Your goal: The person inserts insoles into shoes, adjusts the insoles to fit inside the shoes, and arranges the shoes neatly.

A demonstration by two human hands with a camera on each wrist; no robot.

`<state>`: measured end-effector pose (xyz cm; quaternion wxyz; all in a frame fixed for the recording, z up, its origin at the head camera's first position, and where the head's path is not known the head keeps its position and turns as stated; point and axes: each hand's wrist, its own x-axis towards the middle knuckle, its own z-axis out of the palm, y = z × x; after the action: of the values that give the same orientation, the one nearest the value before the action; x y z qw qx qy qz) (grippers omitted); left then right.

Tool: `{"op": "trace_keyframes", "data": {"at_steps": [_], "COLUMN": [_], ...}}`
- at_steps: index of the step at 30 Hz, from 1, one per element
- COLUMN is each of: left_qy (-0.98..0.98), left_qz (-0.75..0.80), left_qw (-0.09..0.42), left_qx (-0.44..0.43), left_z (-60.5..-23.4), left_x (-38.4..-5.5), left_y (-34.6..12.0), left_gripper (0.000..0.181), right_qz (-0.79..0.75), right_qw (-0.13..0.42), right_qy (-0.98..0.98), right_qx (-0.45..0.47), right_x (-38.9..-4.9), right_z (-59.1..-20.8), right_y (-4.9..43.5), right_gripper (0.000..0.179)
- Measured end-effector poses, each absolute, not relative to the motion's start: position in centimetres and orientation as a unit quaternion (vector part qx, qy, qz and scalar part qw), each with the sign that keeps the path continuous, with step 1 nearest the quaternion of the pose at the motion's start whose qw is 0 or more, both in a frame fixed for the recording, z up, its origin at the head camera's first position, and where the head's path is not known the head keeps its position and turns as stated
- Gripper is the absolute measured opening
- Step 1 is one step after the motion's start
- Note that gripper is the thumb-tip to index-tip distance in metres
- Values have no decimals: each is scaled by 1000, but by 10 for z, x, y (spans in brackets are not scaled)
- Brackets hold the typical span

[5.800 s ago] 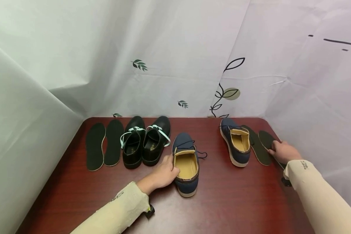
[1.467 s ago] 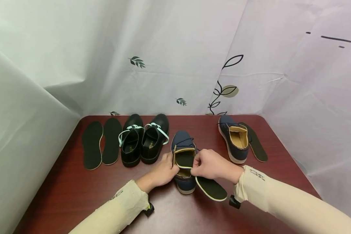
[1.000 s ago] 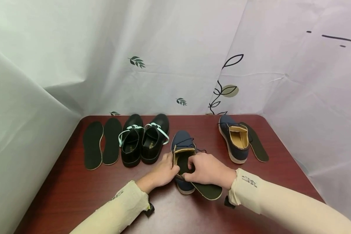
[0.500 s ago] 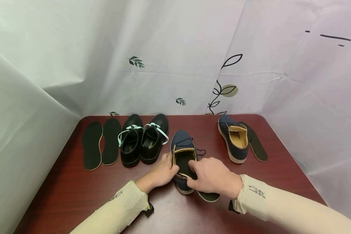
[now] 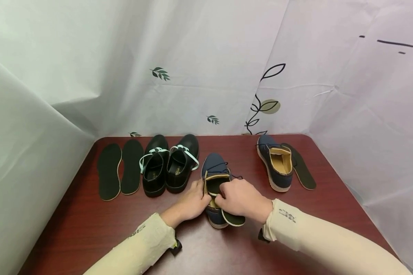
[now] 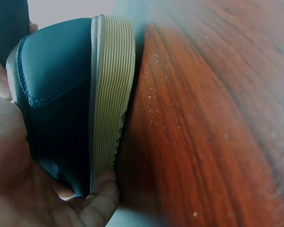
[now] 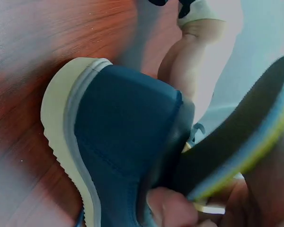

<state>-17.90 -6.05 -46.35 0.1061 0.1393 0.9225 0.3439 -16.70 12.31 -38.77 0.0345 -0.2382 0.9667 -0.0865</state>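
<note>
A navy blue lace-up shoe (image 5: 214, 162) with a tan lining stands mid-table, toe pointing away. My left hand (image 5: 189, 202) grips its left side, thumb over the collar; in the left wrist view a fingertip (image 6: 104, 187) touches the pale ribbed sole (image 6: 112, 94). My right hand (image 5: 242, 199) pinches a dark insole (image 5: 234, 219) at the shoe's opening. The insole's front part lies inside the shoe, while its heel end sticks out over the right rear. In the right wrist view the insole (image 7: 241, 125) bends upward above the heel (image 7: 125, 116), its light edge showing.
Two black shoes (image 5: 154, 173) with mint laces stand left of the blue one. Beyond them lie two dark insoles (image 5: 109, 172). At the right back, the other navy shoe (image 5: 274, 164) stands beside a single insole (image 5: 303, 170). White curtains (image 5: 192, 57) surround the table.
My right hand has brought one insole from the far right into the middle shoe. Lately its heel end has moved forward and left, nearer the shoe. My left hand has kept its hold.
</note>
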Motion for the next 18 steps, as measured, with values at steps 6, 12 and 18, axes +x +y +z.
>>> {"op": "trace_keyframes", "data": {"at_steps": [6, 12, 18], "left_qy": [920, 921, 921], "left_qz": [349, 348, 348], "left_qw": [102, 100, 101], "left_qx": [147, 144, 141], "left_z": [-464, -463, -464], "left_x": [-178, -178, -178], "left_y": [-62, -62, -62], "left_gripper": [67, 67, 67], "right_qz": [-11, 14, -27], "right_qw": [-6, -3, 1], "right_qy": [972, 970, 964], "right_qx": [-235, -241, -264], "right_x": [-153, -138, -131], "right_z": [-392, -380, -379], "right_y": [123, 129, 131], "right_gripper": [47, 56, 38]}}
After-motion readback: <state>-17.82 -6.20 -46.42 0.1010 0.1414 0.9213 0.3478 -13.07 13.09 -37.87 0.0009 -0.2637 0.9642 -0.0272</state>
